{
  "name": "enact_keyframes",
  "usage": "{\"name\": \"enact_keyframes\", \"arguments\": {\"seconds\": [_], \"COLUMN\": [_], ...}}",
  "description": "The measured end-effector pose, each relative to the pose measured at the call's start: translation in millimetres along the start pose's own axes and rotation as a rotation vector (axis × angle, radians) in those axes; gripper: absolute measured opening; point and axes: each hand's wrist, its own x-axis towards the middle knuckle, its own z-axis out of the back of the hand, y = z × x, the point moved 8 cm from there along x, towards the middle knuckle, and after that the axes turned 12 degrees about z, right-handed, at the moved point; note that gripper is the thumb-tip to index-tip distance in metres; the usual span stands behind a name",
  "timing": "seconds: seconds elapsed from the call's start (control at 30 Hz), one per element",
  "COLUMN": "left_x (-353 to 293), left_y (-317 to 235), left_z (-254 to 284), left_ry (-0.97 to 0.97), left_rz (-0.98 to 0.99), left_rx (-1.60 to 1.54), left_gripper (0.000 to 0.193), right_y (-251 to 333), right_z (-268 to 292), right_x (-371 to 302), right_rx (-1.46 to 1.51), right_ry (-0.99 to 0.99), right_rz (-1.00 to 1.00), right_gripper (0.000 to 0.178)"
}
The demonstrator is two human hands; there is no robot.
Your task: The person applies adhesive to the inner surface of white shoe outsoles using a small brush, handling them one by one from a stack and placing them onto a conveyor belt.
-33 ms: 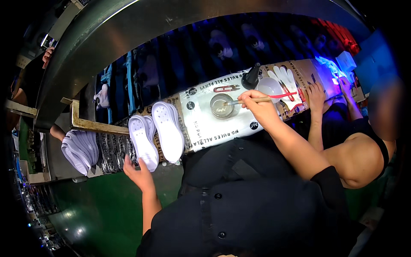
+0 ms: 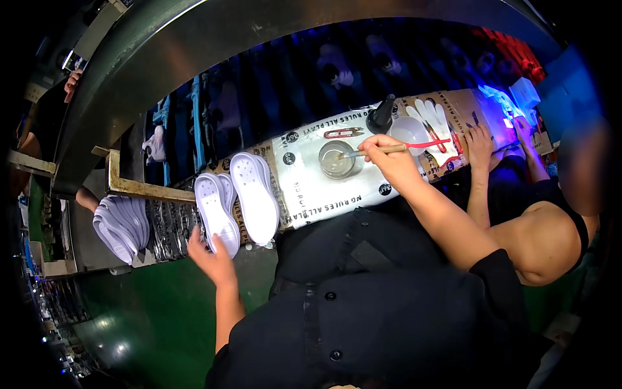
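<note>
My right hand (image 2: 387,157) is closed round the wooden handle of a brush (image 2: 363,153). The brush's tip reaches into a round glass jar (image 2: 337,162) of cloudy liquid. My left hand (image 2: 212,258) is at the near end of a pale lilac shoe sole (image 2: 217,214), fingers apart; whether it touches the sole I cannot tell. Beside that sole lies another pair of lilac soles (image 2: 254,198), one overlapping the other. Small red-handled thread snips (image 2: 343,133) lie behind the jar.
A black bottle (image 2: 381,118), a white bowl (image 2: 407,131) with a red-handled tool and a white glove (image 2: 435,123) stand to the right. Lilac soles (image 2: 123,227) are stacked at left. A co-worker's arm (image 2: 479,175) rests at right. A dark conveyor (image 2: 272,84) runs behind.
My left hand has moved slightly up to the near end of the lilac sole. My right hand and the brush have hardly moved.
</note>
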Motion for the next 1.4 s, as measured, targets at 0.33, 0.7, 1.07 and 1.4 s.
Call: {"name": "enact_keyframes", "arguments": {"seconds": [0.33, 0.7, 1.07, 1.4], "left_x": [8, 19, 4, -69], "left_y": [-59, -51, -45, -47], "left_z": [-95, -104, -46, -14], "left_ry": [0.543, 0.637, 1.057, 1.527], "left_rz": [-0.062, 0.048, 0.435, 0.763], "left_rx": [0.388, 0.410, -0.360, -0.491], "left_gripper": [0.067, 0.027, 0.024, 0.061], "right_y": [-23, -17, -1, 2], "right_z": [-19, -15, 0, 1], "right_x": [18, 10, 3, -2], "right_rx": [-0.080, -0.102, -0.052, -0.088], "right_ry": [0.056, 0.072, 0.040, 0.048], "right_rz": [0.031, 0.017, 0.007, 0.102], "right_gripper": [0.016, 0.015, 0.018, 0.022]}}
